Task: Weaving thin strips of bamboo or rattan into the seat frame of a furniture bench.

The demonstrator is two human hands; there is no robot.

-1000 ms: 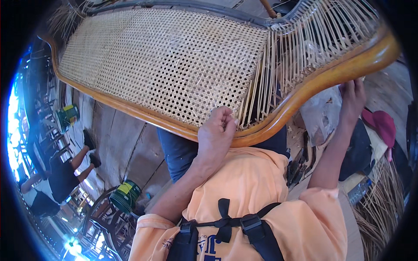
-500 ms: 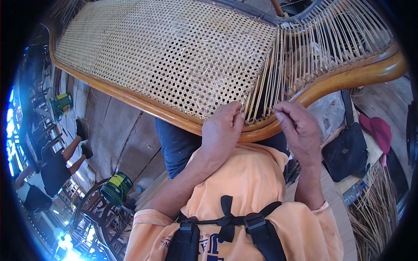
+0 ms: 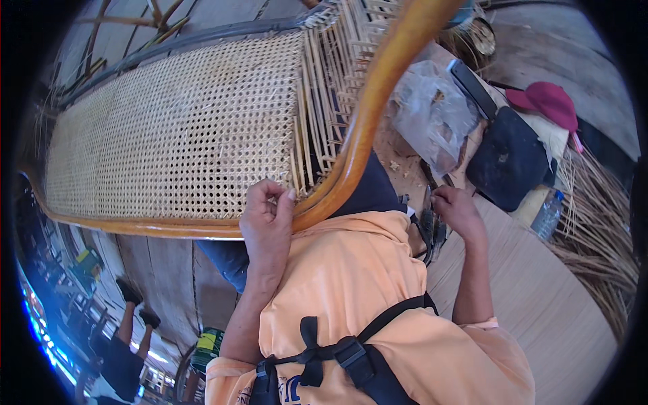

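Farthest left, well apart from the left hand (image 3: 266, 219), another person (image 3: 121, 371) is partly in view, with a green bucket (image 3: 206, 347) nearer the left forearm. The woven cane (image 3: 169, 128) spreads left of and beyond that hand, its wooden frame (image 3: 366, 121) lying across the thighs, which seems to bear its weight and bring its near edge within reach. The left hand is at the cane's near right corner, fingers curled and thumb close to them, probably to control the ends there; I cannot tell whether a strand is pinched. Just beyond and right of it, unwoven strands (image 3: 314, 94) run over a gap to the frame. The right hand is well apart from the cane, past the frame's curve, fingers bent down at some dark tools (image 3: 432, 226); whether they grip one I cannot tell. The tools probably sit beside the body for easy reach. Beyond the right hand is a plastic bag (image 3: 435, 115); right of it lie a black pouch (image 3: 506, 158), a bottle (image 3: 548, 212), a red cap (image 3: 550, 104) and a loose heap of fibres (image 3: 601, 216).
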